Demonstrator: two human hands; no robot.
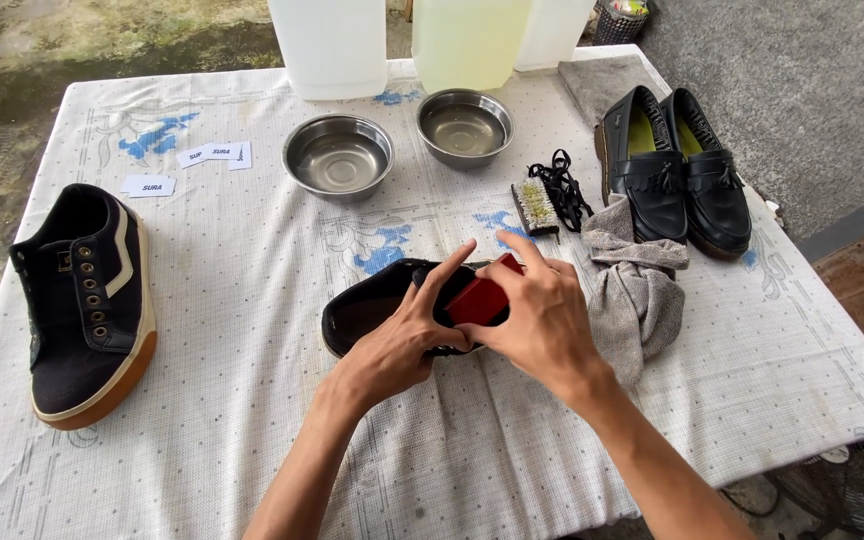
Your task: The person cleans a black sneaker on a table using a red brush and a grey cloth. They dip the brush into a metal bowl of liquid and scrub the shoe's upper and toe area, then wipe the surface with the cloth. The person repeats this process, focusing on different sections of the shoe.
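Note:
A black sneaker lies on its side at the middle of the table, its opening facing left. My left hand grips its upper, fingers spread over the shoe. My right hand presses a small red block against the same shoe. Both hands cover most of the shoe's front part. A grey cloth lies crumpled just right of my right hand.
A second black sneaker with a brown sole lies at the left. Two steel bowls, a scrub brush, black laces and a pair of black loafers sit farther back. Plastic jugs stand at the far edge.

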